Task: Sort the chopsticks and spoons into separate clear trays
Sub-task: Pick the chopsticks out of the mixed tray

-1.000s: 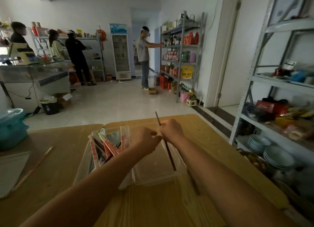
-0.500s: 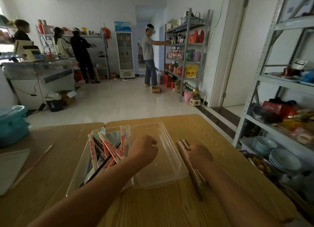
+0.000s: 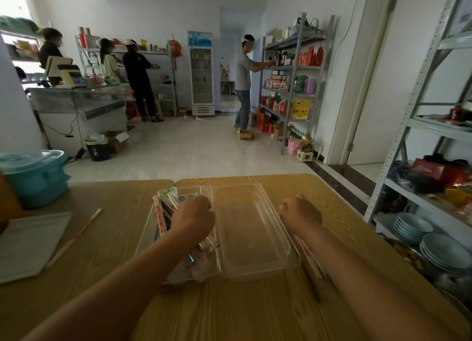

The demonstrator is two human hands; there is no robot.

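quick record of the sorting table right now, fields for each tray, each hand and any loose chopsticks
mixed tray: clear, holds wrapped chopsticks and spoons
empty tray: clear, nothing inside, right of the mixed tray
left hand: fingers curled, over the mixed tray; grip hidden
right hand: fingers curled, just right of the empty tray; grip unclear
loose chopsticks: on the table, right of the empty tray, partly under the right forearm

Table [image 3: 242, 310]: wood-grain top, smooth, slight sheen. Left tray [image 3: 146, 236] under left hand [image 3: 192, 219] & right tray [image 3: 255, 238] btwn both hands: thin clear plastic, glossy. Chopsticks [image 3: 159, 218] by left knuckles: white sleeves w/ red print, paper or film, can't tell. Box [image 3: 35, 177] far left of left hand: teal plastic, semi-matt. Plates [image 3: 444, 251] right of right hand [image 3: 301, 213]: glazed, shiny. Rack [image 3: 398, 146] above them: grey metal, matt.
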